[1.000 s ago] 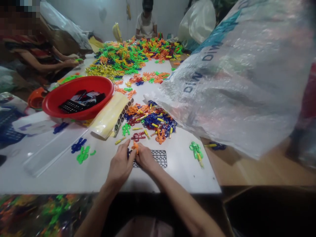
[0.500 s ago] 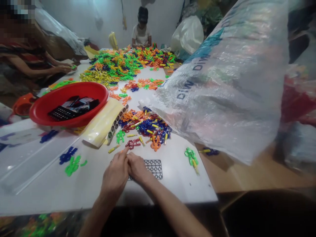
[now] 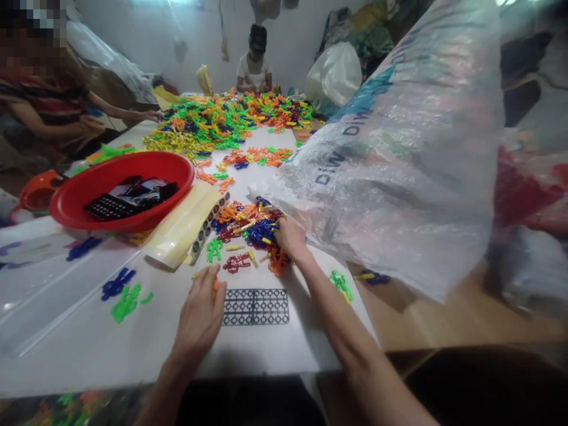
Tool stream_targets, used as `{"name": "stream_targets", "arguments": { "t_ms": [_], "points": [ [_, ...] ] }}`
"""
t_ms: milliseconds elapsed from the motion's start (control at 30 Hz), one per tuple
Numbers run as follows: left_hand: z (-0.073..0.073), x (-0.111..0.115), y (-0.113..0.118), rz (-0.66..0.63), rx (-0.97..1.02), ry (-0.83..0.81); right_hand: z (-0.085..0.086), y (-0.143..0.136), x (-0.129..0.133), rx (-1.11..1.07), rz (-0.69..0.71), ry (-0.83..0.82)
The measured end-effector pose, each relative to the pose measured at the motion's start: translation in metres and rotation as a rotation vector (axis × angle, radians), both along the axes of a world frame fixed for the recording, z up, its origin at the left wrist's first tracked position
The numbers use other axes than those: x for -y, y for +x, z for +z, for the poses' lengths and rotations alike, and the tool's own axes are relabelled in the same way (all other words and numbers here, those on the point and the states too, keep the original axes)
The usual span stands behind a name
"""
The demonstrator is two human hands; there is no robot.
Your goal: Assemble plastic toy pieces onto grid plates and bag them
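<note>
My left hand (image 3: 203, 302) rests on the white table beside the left end of a black plastic grid (image 3: 255, 307), its fingers curved round a small orange piece (image 3: 216, 286). My right hand (image 3: 290, 238) reaches into the right side of a pile of blue, orange and red plastic figures (image 3: 261, 231) with yellow pieces among them; its fingertips are bent down, and what they grip is hidden. Between the hands lie a dark red figure (image 3: 236, 262) and a green figure (image 3: 215, 249), both flat on the table.
A red basin (image 3: 122, 222) with black sheets stands at the left, beside a yellowish sticker roll (image 3: 175, 231). A big white sack (image 3: 399, 207) fills the right. A large heap of figures (image 3: 222, 118) lies farther back. Two other people sit at the left and the far end.
My hands have parted: the right moved up and right to the pile, while the left stayed near the grid, which now shows in full. The person at left has stretched an arm toward the heap.
</note>
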State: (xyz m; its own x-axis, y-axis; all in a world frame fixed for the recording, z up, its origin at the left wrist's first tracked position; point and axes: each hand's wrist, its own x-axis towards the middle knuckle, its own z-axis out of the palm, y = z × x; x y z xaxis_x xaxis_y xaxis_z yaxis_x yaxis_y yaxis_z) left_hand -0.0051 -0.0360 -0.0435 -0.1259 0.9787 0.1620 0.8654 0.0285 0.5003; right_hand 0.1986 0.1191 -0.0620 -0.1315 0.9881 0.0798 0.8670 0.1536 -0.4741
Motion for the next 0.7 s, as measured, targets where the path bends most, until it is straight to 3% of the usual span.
{"name": "stream_targets", "arguments": {
  "t_ms": [67, 133, 233, 333, 400, 467, 567, 700],
  "points": [
    [0.004, 0.001, -0.001, -0.024, 0.018, 0.045, 0.009, 0.01, -0.015, 0.096, -0.042, -0.047],
    [0.004, 0.003, -0.002, -0.116, 0.033, 0.043, 0.012, 0.005, -0.007, 0.064, 0.024, -0.071],
    [-0.003, 0.008, -0.001, -0.185, 0.043, 0.023, 0.004, -0.015, 0.043, -0.251, 0.15, -0.076],
    [-0.009, 0.012, 0.004, -0.102, 0.042, 0.051, -0.013, -0.034, 0.113, -0.624, 0.322, -0.29],
    [-0.01, 0.014, 0.007, -0.095, 0.055, 0.047, -0.026, -0.044, 0.149, -0.721, 0.343, -0.398],
    [-0.009, 0.014, 0.008, -0.124, 0.082, 0.037, -0.038, -0.052, 0.168, -0.784, 0.318, -0.383],
    [-0.004, 0.015, 0.009, -0.129, 0.119, 0.026, -0.05, -0.059, 0.176, -0.763, 0.37, -0.246],
    [-0.001, 0.02, 0.012, -0.128, 0.089, -0.034, -0.062, -0.072, 0.182, -0.468, 0.448, -0.117]
  ]
}}
